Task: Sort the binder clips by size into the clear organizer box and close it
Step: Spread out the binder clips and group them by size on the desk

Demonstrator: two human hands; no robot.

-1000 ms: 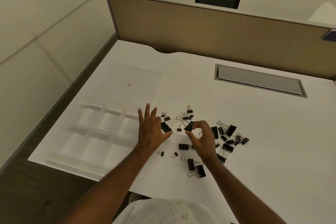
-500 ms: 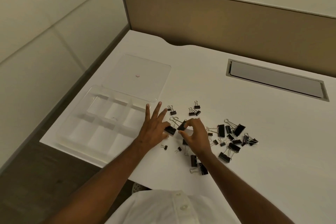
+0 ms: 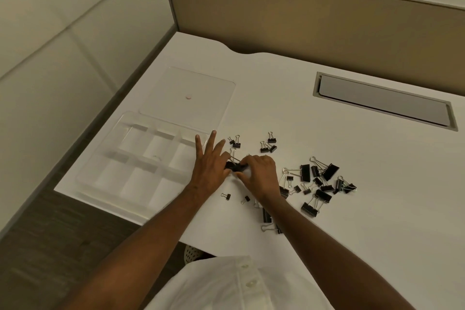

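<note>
Black binder clips of differing sizes lie scattered on the white desk; the biggest heap sits right of my hands and a few small ones lie beyond them. The clear organizer box stands open at the desk's left, its compartments bare, its lid lying flat behind it. My left hand lies flat with fingers spread beside the box's right wall, thumb against a large clip. My right hand pinches another black clip right next to that one.
A grey cable hatch is set into the desk at the back right. A tan partition closes the far edge. The desk's left and near edges drop to dark floor. Two tiny clips lie near my left wrist.
My right hand has brought its clip down and left until it meets my left thumb and the clip there. The left hand has stayed flat. The camera has tilted.
</note>
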